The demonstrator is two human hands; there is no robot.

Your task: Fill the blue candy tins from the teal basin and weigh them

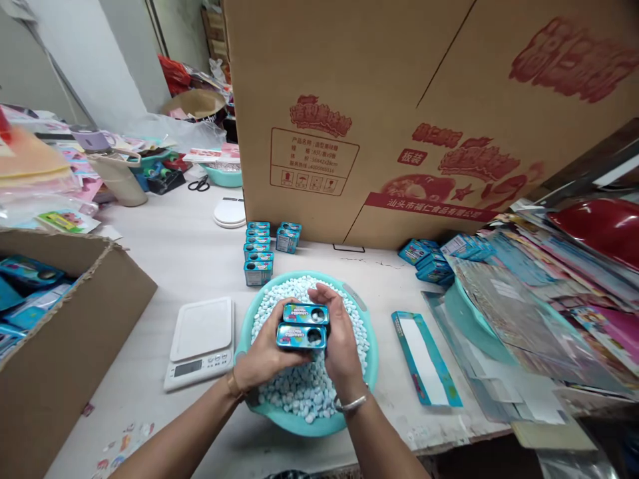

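Two small blue candy tins (301,336) lie one behind the other in my left hand (267,352), whose thumb and fingers wrap round their left side. Each tin has a round hole in its top, with pale candies visible inside. My right hand (342,336) is cupped at their right end with its fingers stretched out; whether it touches them is unclear. Both hands are above a turquoise basin (370,332) full of pale blue candies (302,399).
A white digital scale (202,339) stands left of the basin. More blue tins (258,256) are lined up behind it. An open cardboard box (90,332) sits at left, a flat turquoise tray (426,359) at right. A large carton (379,133) blocks the back.
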